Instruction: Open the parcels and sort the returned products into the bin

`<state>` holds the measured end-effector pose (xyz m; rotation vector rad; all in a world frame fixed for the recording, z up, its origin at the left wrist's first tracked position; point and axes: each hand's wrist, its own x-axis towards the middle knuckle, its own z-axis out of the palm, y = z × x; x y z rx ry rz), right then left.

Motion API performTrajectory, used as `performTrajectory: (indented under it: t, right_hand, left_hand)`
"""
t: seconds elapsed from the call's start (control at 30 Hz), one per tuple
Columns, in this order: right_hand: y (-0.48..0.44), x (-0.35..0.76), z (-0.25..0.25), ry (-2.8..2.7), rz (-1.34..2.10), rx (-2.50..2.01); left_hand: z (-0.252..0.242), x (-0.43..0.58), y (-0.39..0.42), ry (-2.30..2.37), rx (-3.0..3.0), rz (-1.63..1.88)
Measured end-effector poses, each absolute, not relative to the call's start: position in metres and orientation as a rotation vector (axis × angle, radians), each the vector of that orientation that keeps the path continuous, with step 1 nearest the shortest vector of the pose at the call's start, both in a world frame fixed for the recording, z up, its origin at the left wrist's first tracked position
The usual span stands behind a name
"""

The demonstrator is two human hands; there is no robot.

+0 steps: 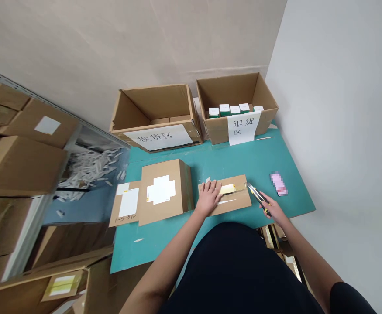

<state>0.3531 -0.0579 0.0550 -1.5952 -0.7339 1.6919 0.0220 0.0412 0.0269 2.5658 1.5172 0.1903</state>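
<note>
My left hand [208, 197] lies flat on a thin cardboard parcel [233, 195], pressing its left end against the teal table mat [217, 159]. A strip of yellowish tape [228, 189] crosses the parcel's top. My right hand [273, 208] grips a black-and-yellow utility knife [258, 197], with its tip close to the parcel's right edge. Left of my left hand stands a cardboard box [164, 192] with white labels, and an opened flap [125, 204] bears handwriting.
Along the back of the mat stand an open carton [153, 107] with a paper sign and another carton [233, 98] holding several small white-and-green boxes. A blurred pink object [278, 183] lies on the right. Stacked cartons [20, 161] and a heap of white pieces [89, 168] lie left.
</note>
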Motion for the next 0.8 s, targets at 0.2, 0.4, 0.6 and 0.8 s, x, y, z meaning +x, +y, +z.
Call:
performTrajectory:
  t: [0.2,0.4,0.6,0.8]
  right_hand:
    - [-0.058,0.360,0.061,-0.807,1.739,-1.616]
    - [-0.068,0.355,0.061,-0.775,1.736,-1.624]
    - [-0.089,0.351,0.064,-0.743,1.699,-1.665]
    - [-0.070,0.342,0.060,-0.681,1.579,-1.633]
  left_hand:
    - [0.029,0.023,0.040,1.520,2.569,0.209]
    - [0.029,0.022,0.039,1.514,2.577,0.195]
    - [0.027,0.021,0.042,1.512,2.552,0.207]
    - [0.026,0.020,0.041,1.509,2.557,0.214]
